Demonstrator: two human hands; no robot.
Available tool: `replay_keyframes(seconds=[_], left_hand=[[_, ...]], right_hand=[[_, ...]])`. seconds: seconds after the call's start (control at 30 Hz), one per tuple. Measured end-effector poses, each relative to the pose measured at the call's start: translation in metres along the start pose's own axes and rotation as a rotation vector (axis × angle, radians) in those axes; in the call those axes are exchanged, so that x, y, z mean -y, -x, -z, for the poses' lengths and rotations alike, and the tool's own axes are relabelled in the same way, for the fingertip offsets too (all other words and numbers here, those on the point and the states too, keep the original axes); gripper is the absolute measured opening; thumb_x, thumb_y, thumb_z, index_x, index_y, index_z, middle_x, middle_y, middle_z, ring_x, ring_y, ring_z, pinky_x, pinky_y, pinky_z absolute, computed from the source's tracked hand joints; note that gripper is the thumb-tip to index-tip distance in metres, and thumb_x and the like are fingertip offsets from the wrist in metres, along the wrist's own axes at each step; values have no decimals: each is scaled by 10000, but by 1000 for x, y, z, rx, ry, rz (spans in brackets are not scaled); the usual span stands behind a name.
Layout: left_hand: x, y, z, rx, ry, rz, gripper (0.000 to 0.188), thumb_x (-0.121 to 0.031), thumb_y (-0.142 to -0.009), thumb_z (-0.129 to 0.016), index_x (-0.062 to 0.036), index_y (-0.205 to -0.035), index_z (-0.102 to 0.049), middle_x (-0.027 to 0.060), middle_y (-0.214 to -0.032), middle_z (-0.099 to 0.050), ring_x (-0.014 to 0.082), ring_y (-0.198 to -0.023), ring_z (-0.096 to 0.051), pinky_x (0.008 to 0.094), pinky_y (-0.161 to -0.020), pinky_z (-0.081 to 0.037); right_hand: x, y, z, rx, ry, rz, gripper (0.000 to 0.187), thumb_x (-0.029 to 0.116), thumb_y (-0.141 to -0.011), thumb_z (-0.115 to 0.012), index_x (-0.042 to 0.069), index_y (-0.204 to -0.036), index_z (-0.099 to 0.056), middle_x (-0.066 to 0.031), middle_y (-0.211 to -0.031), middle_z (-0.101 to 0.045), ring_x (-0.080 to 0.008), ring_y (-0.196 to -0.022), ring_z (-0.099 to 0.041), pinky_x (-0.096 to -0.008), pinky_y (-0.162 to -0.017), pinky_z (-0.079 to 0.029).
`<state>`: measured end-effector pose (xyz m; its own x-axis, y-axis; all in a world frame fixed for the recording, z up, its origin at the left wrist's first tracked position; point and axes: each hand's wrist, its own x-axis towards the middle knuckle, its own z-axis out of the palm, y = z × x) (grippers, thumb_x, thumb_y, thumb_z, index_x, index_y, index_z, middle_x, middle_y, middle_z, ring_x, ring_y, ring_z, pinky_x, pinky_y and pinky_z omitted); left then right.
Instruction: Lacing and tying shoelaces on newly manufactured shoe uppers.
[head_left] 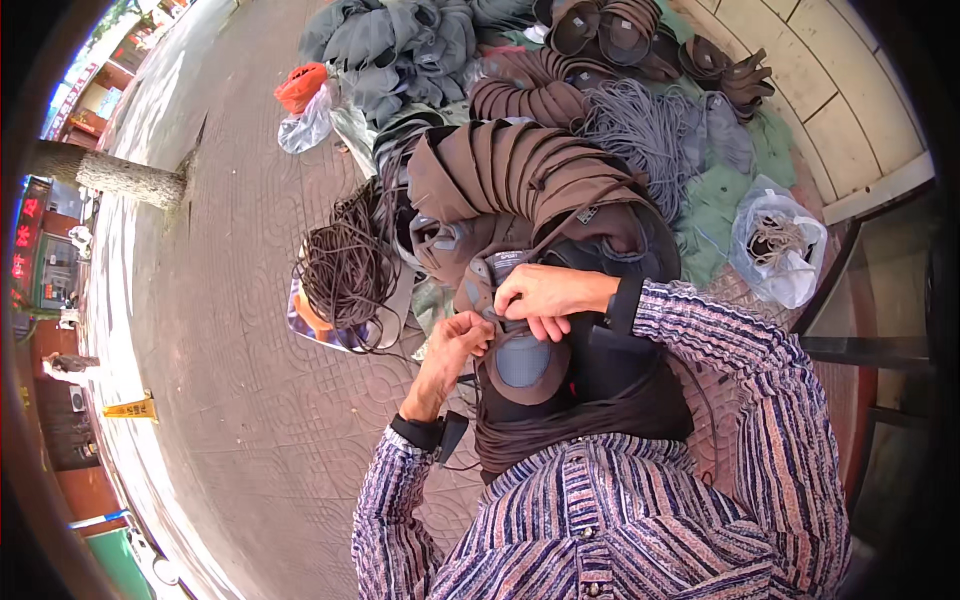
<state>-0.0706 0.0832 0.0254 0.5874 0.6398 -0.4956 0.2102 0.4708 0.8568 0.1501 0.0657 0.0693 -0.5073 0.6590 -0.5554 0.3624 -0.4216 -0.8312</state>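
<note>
A brown shoe upper (552, 377) with a blue-grey mesh toe patch lies on my lap, toe toward me. At its left edge, my left hand (452, 355) is closed, thumb and finger pinching the upper near the lacing opening. My right hand (555, 297) reaches over the upper from the right, thumb and forefinger pinched close to the left fingertips. What the right fingers pinch is too small to make out. Brown shoelaces (590, 428) lie across my lap. Just beyond my hands sits a long curved stack of nested brown uppers (520, 175).
Left of the stack, a tangled bundle of brown laces (345, 275) rests on a bag. Grey laces (640, 130) lie beyond at right, near a clear plastic bag (780, 245) holding more laces. Grey uppers (400, 50) are heaped at the back. A tiled wall (850, 90) borders the right.
</note>
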Motion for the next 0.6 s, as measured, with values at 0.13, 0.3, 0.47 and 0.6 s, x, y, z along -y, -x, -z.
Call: replay_keyframes(seconds=[0.13,0.3,0.47,0.6], left_hand=[[4,1,-2,-14,-93,-6,118,-130,-875,-575,-44,-812,-626,-22,-735,-601,45,-649,-501,190,-619,-406],[3,-2,4,65,-91,-76,187,-210,-896,-600,-37,-835,-630,-17,-758,-603,58,-676,-510,204,-647,-410],[-14,10,16,165,-60,80,176,-200,-889,-611,-36,-828,-633,-22,-751,-599,60,-647,-508,192,-627,-401],[-29,24,17,14,235,129,169,-159,-879,-612,10,-895,-623,-5,-726,-574,70,-595,-499,187,-554,-374]], right_hand=[[5,-5,-7,-66,158,7,288,140,-840,-492,-18,-1066,-577,-134,-588,-614,-176,-417,-581,-305,-374,-444],[-4,8,-34,-599,1042,570,203,105,-701,-589,-30,-834,-518,-194,-606,-595,-290,-604,-645,-417,-533,-478],[-32,104,45,-1322,698,180,135,80,-825,-530,33,-943,-485,-138,-748,-639,-228,-578,-644,-338,-438,-486],[-38,128,31,-973,-707,569,131,140,-917,-507,25,-961,-464,-221,-953,-627,-268,-684,-671,-343,-457,-532]])
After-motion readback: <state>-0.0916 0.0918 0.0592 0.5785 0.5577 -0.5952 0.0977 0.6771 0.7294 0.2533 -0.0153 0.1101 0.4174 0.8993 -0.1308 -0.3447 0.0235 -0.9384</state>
